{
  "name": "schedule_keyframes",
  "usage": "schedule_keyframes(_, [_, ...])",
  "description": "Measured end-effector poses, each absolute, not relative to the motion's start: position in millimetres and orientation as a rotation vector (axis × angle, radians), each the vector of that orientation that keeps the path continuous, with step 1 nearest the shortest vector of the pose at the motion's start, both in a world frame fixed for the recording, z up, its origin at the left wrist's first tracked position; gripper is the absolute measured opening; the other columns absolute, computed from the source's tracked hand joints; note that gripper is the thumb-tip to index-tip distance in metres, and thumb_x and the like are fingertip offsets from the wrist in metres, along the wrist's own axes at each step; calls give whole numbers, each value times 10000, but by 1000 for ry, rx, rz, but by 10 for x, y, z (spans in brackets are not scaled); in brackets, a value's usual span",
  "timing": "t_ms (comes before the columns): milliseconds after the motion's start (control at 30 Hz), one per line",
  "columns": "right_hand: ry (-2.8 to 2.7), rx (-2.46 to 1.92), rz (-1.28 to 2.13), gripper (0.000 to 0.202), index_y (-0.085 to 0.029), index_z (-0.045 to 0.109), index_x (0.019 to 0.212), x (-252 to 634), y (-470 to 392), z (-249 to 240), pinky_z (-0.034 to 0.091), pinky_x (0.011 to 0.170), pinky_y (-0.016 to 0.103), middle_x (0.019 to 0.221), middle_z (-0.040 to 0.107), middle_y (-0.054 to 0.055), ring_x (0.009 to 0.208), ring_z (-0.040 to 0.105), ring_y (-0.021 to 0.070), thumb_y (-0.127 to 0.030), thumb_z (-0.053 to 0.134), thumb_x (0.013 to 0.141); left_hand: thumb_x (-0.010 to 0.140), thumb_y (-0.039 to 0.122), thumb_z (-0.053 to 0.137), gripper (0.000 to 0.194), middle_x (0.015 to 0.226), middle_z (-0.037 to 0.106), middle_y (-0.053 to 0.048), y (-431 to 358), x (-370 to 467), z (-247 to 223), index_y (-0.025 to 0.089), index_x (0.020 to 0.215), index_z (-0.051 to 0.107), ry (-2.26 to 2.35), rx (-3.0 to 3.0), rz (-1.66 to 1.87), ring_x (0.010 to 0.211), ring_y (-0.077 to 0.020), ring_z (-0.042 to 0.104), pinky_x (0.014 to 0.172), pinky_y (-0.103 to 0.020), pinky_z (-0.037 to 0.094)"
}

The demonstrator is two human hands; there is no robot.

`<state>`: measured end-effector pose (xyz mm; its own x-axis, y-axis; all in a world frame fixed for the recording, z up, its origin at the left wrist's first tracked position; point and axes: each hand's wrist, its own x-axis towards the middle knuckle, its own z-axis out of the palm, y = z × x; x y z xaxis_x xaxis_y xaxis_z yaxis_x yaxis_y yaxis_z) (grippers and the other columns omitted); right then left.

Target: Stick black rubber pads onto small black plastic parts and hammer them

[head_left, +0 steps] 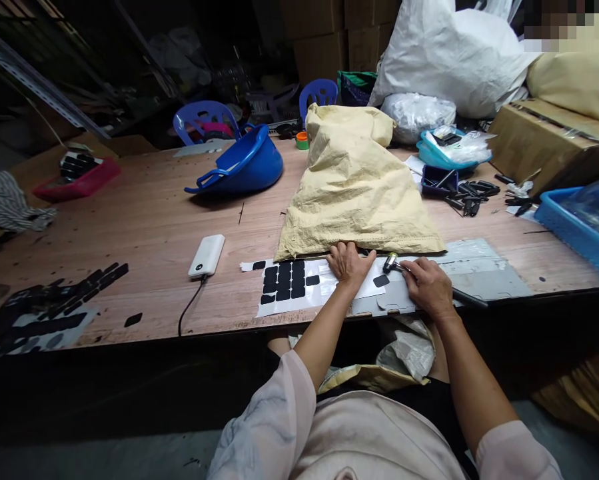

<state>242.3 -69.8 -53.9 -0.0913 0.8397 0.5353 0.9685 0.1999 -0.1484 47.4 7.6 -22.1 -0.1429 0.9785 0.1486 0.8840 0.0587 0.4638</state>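
My right hand is closed around a small hammer. The hammer head lies low over the work surface, and the dark handle sticks out to the right behind my hand. My left hand rests at the near edge of a large yellowish woven sack, fingers spread and thumb apart. A small dark thing, partly hidden, shows between thumb and sack. Left of that hand, a white sheet carries rows of black rounded stickers. One loose black sticker lies between my hands.
A white power bank with a cable lies left. Behind it a blue basin leans tilted. More black sticker strips lie far left. Black handle-like parts, a blue tray and a cardboard box occupy the right.
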Motion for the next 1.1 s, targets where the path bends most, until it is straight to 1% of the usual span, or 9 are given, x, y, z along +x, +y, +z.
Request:
schedule_keyframes(133, [-1965, -1676, -315, 268, -257, 772, 1121, 2425, -695, -546, 394, 797, 336, 930, 669, 64, 881, 523, 216, -315, 534, 1011, 893, 410, 726, 188, 1102, 698, -122, 97, 412, -247, 224, 866, 732, 2082, 1817, 709, 1178, -358, 541, 1009, -510, 406])
schedule_keyframes(233, [-1959, -1673, -317, 258, -250, 772, 1118, 2426, -693, -551, 400, 798, 338, 940, 680, 62, 877, 530, 214, -310, 546, 1009, 862, 336, 753, 106, 1052, 701, -85, 32, 268, -235, 238, 825, 735, 1999, 1806, 730, 1150, -327, 555, 997, -477, 424])
schedule_keyframes(400, [-1950, -1680, -315, 248, -250, 778, 1110, 2420, -697, -540, 407, 792, 335, 942, 688, 62, 870, 543, 215, -306, 562, 1002, 804, 282, 816, 73, 975, 700, -46, -208, -142, -259, 242, 818, 757, 1766, 1935, 728, 1081, -282, 575, 961, -424, 462])
schedule_keyframes(533, [-1943, -1685, -310, 247, -250, 781, 1108, 2428, -701, -529, 407, 780, 329, 943, 685, 66, 873, 549, 214, -302, 569, 993, 778, 230, 825, 106, 969, 694, -32, -373, -403, -295, 248, 868, 773, 1509, 2100, 688, 1045, -258, 578, 979, -411, 469])
schedule_keyframes(600, [-1946, -1681, -321, 244, -248, 782, 1108, 2436, -701, -529, 404, 769, 325, 938, 682, 65, 872, 548, 213, -301, 578, 985, 765, 226, 837, 145, 973, 692, -30, -411, -437, -305, 251, 893, 773, 1460, 2136, 678, 1042, -257, 576, 1002, -418, 463])
schedule_keyframes(700, [-1954, -1675, -346, 244, -250, 785, 1107, 2454, -693, -538, 396, 748, 322, 922, 678, 63, 866, 546, 212, -301, 582, 983, 749, 267, 877, 207, 1004, 696, -32, -408, -396, -312, 251, 926, 772, 1431, 2146, 671, 1055, -262, 575, 1026, -428, 452])
schedule_keyframes(900, [-1978, -1638, -347, 275, -257, 789, 1118, 2505, -679, -542, 408, 745, 323, 894, 676, 61, 833, 546, 206, -318, 544, 1008, 795, 292, 867, 178, 1006, 716, -25, -327, -321, -317, 261, 954, 794, 1408, 2105, 589, 1064, -254, 584, 1028, -422, 436])
schedule_keyframes(1000, [-1906, -1601, -294, 296, -268, 777, 1171, 2455, -718, -461, 442, 755, 317, 925, 687, 63, 860, 588, 205, -324, 528, 1020, 794, 306, 867, 175, 1007, 720, -14, -309, -332, -311, 271, 952, 798, 1402, 2075, 563, 1070, -246, 588, 1034, -416, 430])
schedule_keyframes(1100, [-1811, -1535, -127, 334, -274, 738, 1273, 2292, -798, -314, 499, 787, 319, 1020, 707, 76, 925, 650, 209, -335, 514, 1032, 805, 327, 859, 171, 999, 718, -4, -313, -339, -302, 279, 958, 801, 1396, 2057, 563, 1073, -239, 588, 1032, -409, 425])
